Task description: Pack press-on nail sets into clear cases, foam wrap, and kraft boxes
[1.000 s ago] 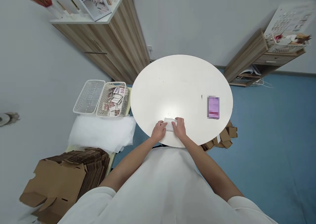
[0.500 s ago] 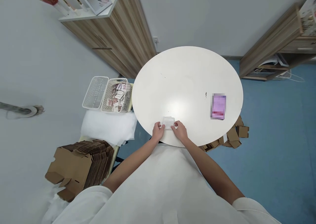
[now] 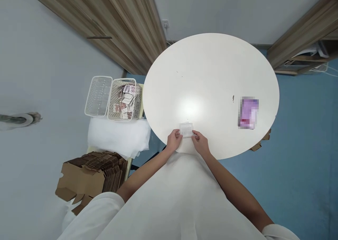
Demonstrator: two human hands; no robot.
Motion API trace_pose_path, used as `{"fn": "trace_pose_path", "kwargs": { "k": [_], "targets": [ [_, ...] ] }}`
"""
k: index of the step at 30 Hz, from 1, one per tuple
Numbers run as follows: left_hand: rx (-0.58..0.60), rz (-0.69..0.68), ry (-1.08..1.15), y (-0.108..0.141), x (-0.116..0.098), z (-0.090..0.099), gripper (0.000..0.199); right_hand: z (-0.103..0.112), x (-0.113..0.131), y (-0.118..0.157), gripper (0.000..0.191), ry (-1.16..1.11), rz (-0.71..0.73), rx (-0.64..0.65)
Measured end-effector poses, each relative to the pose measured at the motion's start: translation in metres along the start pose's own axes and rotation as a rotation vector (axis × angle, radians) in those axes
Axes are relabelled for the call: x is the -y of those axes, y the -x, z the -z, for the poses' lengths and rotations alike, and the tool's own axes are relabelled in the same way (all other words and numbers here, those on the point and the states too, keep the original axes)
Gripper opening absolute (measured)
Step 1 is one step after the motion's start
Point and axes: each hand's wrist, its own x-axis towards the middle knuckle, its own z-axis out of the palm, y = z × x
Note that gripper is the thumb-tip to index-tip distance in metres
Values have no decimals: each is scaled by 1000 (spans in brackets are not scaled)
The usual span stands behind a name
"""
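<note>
Basket (image 3: pixel 125 99) containing printed cards (image 3: pixel 126 100), beside surface (image 3: pixel 211 71); fingers of left hand (image 3: pixel 174 140) and right hand (image 3: pixel 201 143) grip translucent packet (image 3: pixel 186 130).

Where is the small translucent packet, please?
In the head view, the packet is between the left hand and the right hand, at the near side of the white oval table.

Head view | faces forward, steeply down | well above table (image 3: pixel 211 67)
</note>
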Motion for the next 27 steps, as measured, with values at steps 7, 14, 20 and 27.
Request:
{"fn": "trace_pose_path", "kwargs": {
  "k": [7, 14, 20, 27],
  "targets": [
    [-46, -47, 85, -44, 5, 58, 28, -54, 42, -28, 43, 59, 78, -24],
    [-121, -80, 149, -92, 21, 125, 38, -128, 91, -65, 48, 119, 163, -8],
    [-180, -155, 219, -127, 27, 153, 43, -168, 122, -100, 55, 170, 241, 11],
    [-173, -230, 158, -136, 31, 160, 46, -176, 124, -113, 58, 208, 272, 31]
  ]
}}
